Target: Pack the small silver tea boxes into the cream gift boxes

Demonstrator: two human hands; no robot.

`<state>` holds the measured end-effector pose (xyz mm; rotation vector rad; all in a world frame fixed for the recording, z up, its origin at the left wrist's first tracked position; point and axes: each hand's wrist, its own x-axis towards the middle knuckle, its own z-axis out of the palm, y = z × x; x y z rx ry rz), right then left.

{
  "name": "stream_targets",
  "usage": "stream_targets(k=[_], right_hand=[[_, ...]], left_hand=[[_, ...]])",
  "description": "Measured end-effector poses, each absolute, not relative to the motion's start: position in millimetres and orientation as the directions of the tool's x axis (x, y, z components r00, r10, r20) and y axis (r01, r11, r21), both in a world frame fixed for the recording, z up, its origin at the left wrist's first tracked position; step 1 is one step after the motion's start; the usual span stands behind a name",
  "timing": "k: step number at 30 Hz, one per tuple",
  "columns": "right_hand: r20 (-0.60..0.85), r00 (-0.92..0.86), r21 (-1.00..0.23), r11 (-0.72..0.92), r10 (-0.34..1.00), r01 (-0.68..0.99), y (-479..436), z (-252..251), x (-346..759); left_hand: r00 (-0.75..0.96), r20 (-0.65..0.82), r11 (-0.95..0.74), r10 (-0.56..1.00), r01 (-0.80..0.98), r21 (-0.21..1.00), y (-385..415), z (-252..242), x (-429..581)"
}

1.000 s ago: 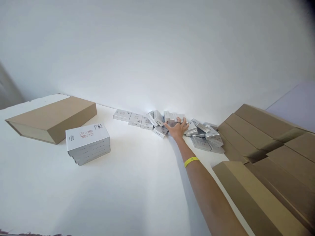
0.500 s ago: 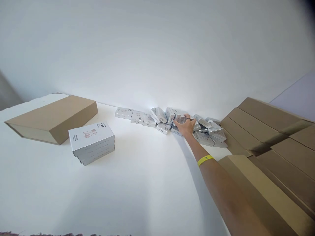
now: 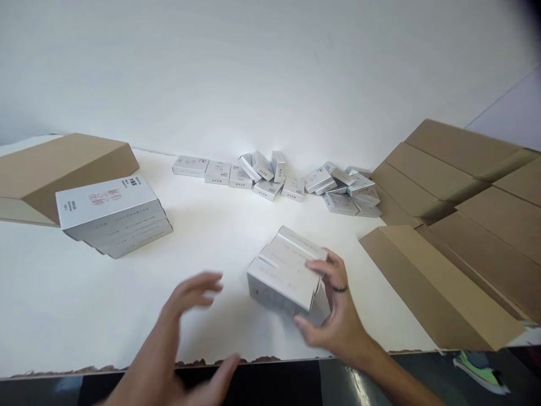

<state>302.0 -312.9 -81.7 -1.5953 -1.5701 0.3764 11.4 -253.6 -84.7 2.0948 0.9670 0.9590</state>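
Note:
My right hand (image 3: 338,316) grips a small bundle of silver-white flat boxes (image 3: 287,270), held side by side just above the white table (image 3: 220,237) near its front edge. A dark ring shows on one finger. My left hand (image 3: 177,332) hovers open to the left of the bundle, fingers spread and slightly blurred, not touching it. A scattered row of several more small silver-white boxes (image 3: 270,177) lies along the back of the table by the wall.
A stack of larger white boxes (image 3: 112,217) stands at the left, with a brown cardboard box (image 3: 63,163) behind it. Several long brown cardboard boxes (image 3: 456,225) fill the right side. The table's front edge (image 3: 127,369) runs below my hands.
My right hand has drawn back from the far row to the front of the table, now holding a bundle of small boxes. My left hand has come into view. The view has tipped downward.

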Motion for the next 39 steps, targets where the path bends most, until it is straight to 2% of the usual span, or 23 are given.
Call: stream_targets(k=[2,4,6,8,11,14,19,21,24,28,32,36,39], right_hand=[[0.29,0.086,-0.731,0.162,0.953,0.663,-330.0,-92.1,294.4],[0.218,0.054,-0.747,0.131,0.974,0.652,-338.0,-96.8,294.0],[0.135,0.039,-0.794,0.085,0.99,0.602,-340.6,-97.7,296.6],[0.04,0.024,-0.845,0.021,0.999,0.534,-340.8,-96.7,298.1],[-0.082,0.021,-0.893,-0.083,0.996,0.442,-338.7,-93.6,295.0],[-0.104,0.052,-0.909,-0.116,0.993,0.399,-334.9,-90.6,287.7],[-0.153,0.055,-0.882,-0.162,0.987,0.442,-328.3,-88.1,282.7],[-0.198,0.033,-0.874,-0.191,0.98,0.446,-325.8,-86.3,285.3],[-0.241,-0.01,-0.877,-0.214,0.97,0.43,-321.9,-81.3,290.1],[-0.208,-0.098,-0.909,-0.155,0.973,0.387,-318.7,-74.5,292.0],[-0.164,-0.115,-0.903,-0.103,0.98,0.417,-316.2,-71.6,290.3],[0.069,-0.174,-0.878,0.143,0.982,0.456,-306.7,-63.8,287.3],[0.185,-0.206,-0.835,0.264,0.961,0.482,-291.7,-44.4,282.5]], left_hand=[[0.69,0.272,-0.581,0.671,0.261,0.77,-213.6,-80.1,27.0],[0.822,0.127,-0.549,0.555,0.247,0.799,-184.5,-74.1,40.7],[0.884,-0.027,-0.507,0.466,0.292,0.811,-169.9,-68.1,52.1],[0.908,-0.117,-0.48,0.401,0.317,0.818,-166.6,-64.3,61.4],[0.932,-0.128,-0.432,0.34,0.275,0.859,-169.3,-64.5,72.6],[0.942,-0.094,-0.415,0.323,0.23,0.88,-169.6,-70.3,80.9],[0.963,0.057,-0.571,0.264,0.109,0.813,-164.0,-77.1,87.3],[0.971,0.034,-0.604,0.235,0.119,0.788,-162.6,-74.7,88.1],[0.965,-0.083,-0.587,0.249,0.219,0.779,-163.3,-68.7,88.6],[0.94,-0.157,-0.569,0.302,0.309,0.762,-168.7,-71.7,88.0],[0.949,-0.063,-0.564,0.31,0.237,0.791,-174.3,-86.8,86.6],[0.935,0.111,-0.522,0.337,0.087,0.849,-175.4,-84.2,84.3],[0.905,0.156,-0.454,0.396,0.045,0.89,-177.2,-64.5,69.9]])
